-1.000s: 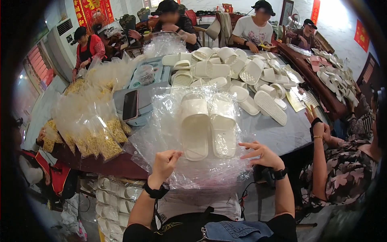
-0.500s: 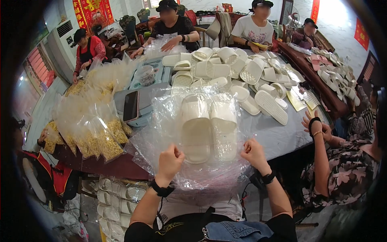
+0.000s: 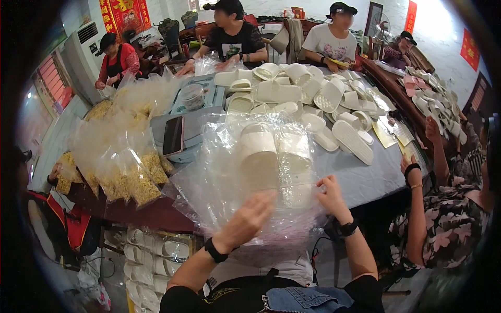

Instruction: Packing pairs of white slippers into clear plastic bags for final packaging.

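Observation:
A pair of cream slide slippers [image 3: 259, 154] lies side by side inside a clear plastic bag [image 3: 219, 167], toes away from me, on a stack of more clear bags at the table's near edge. My left hand [image 3: 249, 218] is slightly blurred, its fingers stretched out over the heel of the left slipper. At the bag's right edge, my right hand [image 3: 334, 199] has its fingers curled and pinched on the plastic, beside the right slipper.
A heap of loose cream slippers [image 3: 297, 86] covers the table's far middle. Bags of yellow pellets [image 3: 141, 172] stand at left, near a phone [image 3: 174, 135] and a plastic tub [image 3: 190, 97]. Several people sit around; one person's hands [image 3: 411, 166] are raised at right.
My left hand has left the bag's left edge and moved right, over the left slipper. My right hand stays at the right edge, slightly higher. The person at right has raised a hand.

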### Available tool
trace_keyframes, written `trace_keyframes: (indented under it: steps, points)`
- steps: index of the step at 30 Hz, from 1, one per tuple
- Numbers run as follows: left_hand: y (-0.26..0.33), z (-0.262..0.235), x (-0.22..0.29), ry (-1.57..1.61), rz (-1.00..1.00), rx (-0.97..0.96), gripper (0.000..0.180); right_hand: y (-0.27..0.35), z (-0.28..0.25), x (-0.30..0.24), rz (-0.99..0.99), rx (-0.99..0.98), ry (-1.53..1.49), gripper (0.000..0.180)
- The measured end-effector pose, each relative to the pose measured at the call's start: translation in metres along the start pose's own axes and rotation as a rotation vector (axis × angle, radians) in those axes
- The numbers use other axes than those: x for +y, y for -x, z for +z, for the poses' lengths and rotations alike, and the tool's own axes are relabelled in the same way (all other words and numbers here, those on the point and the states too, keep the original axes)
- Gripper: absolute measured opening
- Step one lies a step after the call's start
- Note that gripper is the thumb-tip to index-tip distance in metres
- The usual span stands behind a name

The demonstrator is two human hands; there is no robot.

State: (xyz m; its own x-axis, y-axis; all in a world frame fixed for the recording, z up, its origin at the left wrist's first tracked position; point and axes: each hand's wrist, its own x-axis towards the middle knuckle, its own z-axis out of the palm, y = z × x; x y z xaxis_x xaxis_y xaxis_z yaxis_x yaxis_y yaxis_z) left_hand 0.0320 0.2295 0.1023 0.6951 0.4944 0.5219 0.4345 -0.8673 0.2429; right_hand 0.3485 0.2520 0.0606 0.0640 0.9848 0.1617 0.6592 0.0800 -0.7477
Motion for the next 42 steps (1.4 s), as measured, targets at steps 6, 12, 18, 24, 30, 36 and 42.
trace_keyframes:
  steps: [6, 12, 18, 24, 30, 36, 42]
  points:
    - [0.004, 0.025, -0.012, -0.038, -0.107, -0.161, 0.063, -0.019, -0.035, -0.04, -0.17, 0.096, 0.131, 0.014]
    - [-0.005, 0.024, -0.01, 0.034, -0.143, -0.173, 0.071, -0.016, -0.04, -0.057, -0.106, -0.054, 0.188, 0.023]
    - [0.001, 0.021, -0.014, 0.093, -0.181, -0.176, 0.074, 0.004, -0.03, -0.05, 0.071, -0.106, 0.077, 0.052]
    - [-0.006, 0.019, -0.012, 0.111, -0.187, -0.156, 0.074, 0.023, -0.034, -0.02, 0.1, -0.131, 0.001, 0.032]
    - [-0.008, 0.012, -0.014, 0.086, -0.186, -0.184, 0.08, 0.009, -0.029, -0.04, 0.036, -0.056, -0.142, 0.029]
    - [-0.013, 0.0, -0.007, 0.117, -0.256, -0.118, 0.095, -0.002, -0.026, -0.08, -0.119, 0.016, -0.387, 0.028]
    - [-0.031, 0.011, 0.001, -0.158, -0.208, -0.025, 0.096, 0.004, -0.03, -0.11, -0.206, -0.005, -0.258, 0.025]
